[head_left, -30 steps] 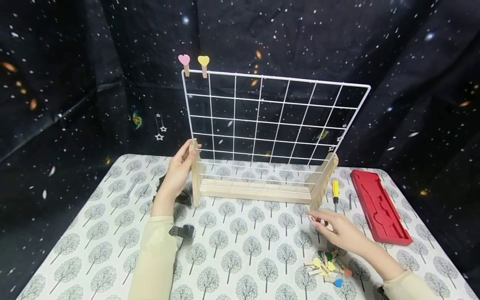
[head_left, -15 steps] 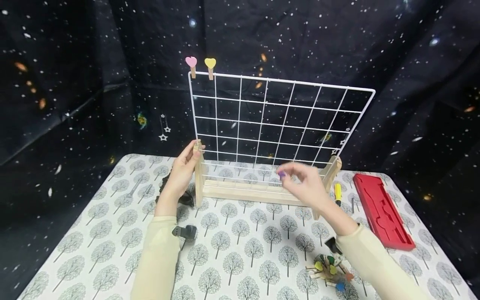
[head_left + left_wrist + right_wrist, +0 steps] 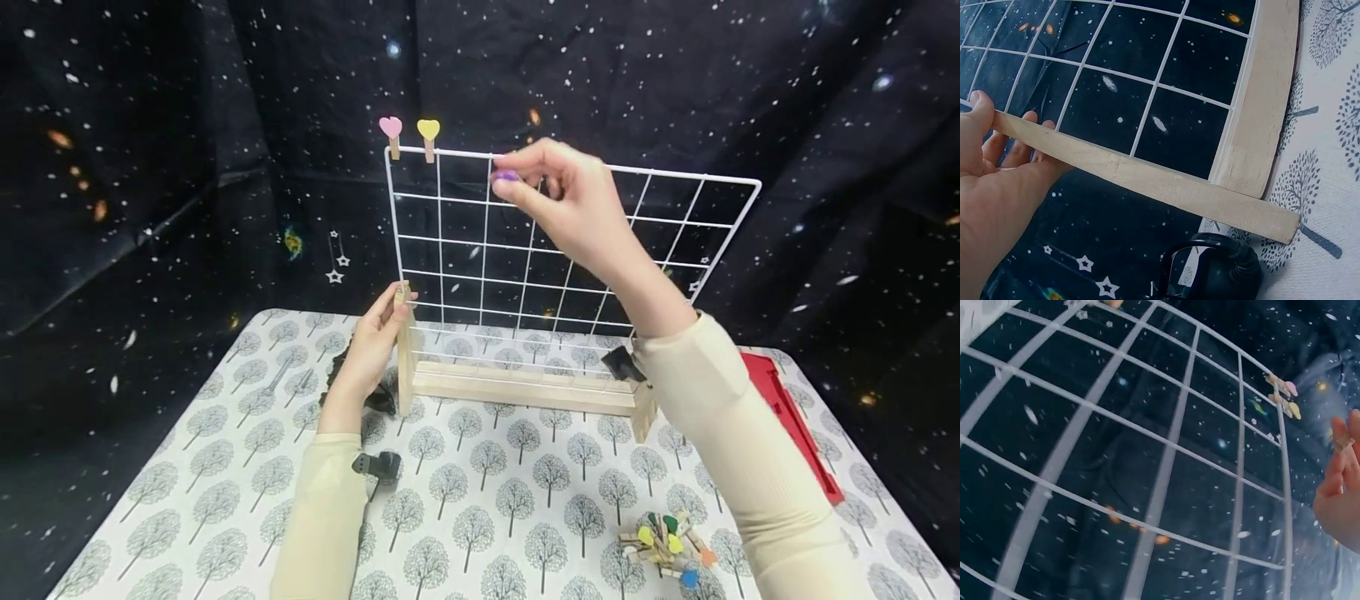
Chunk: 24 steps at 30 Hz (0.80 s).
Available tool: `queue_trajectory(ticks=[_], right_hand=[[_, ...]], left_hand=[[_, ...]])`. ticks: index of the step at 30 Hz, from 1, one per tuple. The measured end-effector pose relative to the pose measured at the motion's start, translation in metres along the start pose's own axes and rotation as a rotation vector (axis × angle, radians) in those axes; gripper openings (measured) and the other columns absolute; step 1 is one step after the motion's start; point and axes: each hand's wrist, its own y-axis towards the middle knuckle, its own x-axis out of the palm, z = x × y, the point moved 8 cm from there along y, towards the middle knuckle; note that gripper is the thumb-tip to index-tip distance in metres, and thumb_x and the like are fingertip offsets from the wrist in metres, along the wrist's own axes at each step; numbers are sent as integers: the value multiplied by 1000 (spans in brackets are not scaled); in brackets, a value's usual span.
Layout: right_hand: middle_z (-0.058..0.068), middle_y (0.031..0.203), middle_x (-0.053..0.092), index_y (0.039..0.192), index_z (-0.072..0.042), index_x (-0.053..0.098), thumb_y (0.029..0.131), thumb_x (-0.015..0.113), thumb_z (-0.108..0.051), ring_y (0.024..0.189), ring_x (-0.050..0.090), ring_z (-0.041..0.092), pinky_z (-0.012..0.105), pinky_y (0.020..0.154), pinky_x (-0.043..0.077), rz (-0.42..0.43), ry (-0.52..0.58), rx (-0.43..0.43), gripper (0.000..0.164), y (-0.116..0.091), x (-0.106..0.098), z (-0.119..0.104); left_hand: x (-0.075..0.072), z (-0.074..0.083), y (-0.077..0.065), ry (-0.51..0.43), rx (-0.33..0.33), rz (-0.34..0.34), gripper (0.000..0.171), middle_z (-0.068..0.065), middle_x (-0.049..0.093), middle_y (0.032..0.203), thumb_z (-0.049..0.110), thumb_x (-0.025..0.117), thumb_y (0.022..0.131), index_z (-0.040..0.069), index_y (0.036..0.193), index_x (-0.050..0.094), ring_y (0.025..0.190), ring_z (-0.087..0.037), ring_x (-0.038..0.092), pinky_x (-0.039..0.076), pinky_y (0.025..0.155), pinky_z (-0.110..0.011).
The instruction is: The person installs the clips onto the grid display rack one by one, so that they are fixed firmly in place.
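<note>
Two heart clips (image 3: 428, 131) top the white grid (image 3: 465, 153); right of them, near its upper edge, we see the right hand (image 3: 576, 200) pinching a purple piece (image 3: 507, 176), its long axis and any contact unclear. The left hand (image 3: 372, 342) grips the wooden post (image 3: 1147, 177).

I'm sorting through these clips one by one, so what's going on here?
A person steadies a wooden stand holding a white wire grid, the left hand gripping one upright. The right hand pinches a small purple piece near the grid's top bar; whether it touches the wire is unclear. A pink heart clip and a yellow heart clip sit on that bar, and a pile of clips lies on the table.
</note>
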Motion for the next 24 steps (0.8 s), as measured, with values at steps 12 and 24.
queue_trajectory(ticks=[12,24], right_hand=[[-1,89,67,98,-17,68,69,73,-27,82,62,9,25,51,42,-157,92,350,31,55,15,30],[-4,77,68,83,-17,72,64,76,-27,73,62,5,19,49,42,15,-45,334,22,72,17,40]], left_hand=[[1,0,0,-1,-3,-4,49,-8,40,132,29,42,91,20,137,27,122,-18,37,26,103,-41],[-1,-1,1,9,8,-5,49,-8,40,132,30,42,91,20,136,28,122,-18,36,26,103,-42]])
